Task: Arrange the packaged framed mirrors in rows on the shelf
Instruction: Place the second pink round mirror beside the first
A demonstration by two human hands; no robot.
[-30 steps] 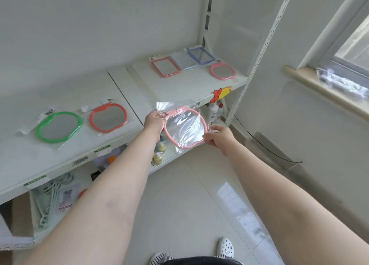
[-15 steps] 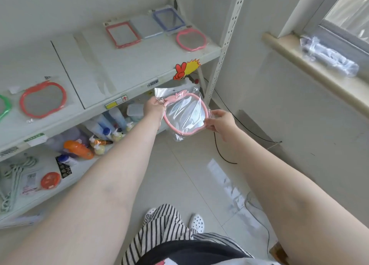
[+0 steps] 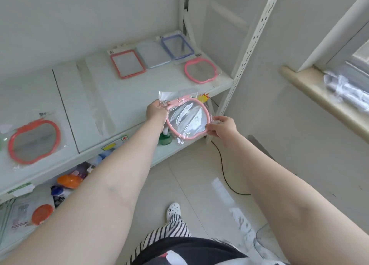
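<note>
i hold the bagged pink mirror (image 3: 188, 120) in the air just off the front edge of the shelf (image 3: 123, 97), my left hand (image 3: 156, 113) pinching its top corner, my right hand (image 3: 222, 128) gripping the opposite rim. i judge this the carry-in step; next it needs laying flat beside the pink mirror (image 3: 200, 70) already placed. five mirrors plainly lie on the shelf.

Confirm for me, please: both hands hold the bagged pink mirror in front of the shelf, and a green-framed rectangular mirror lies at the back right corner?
Not quite: the head view shows the rectangular mirror at the back right corner is blue-framed, not green. Both hands, left and right, do hold the bagged pink mirror in front of the shelf.
</note>
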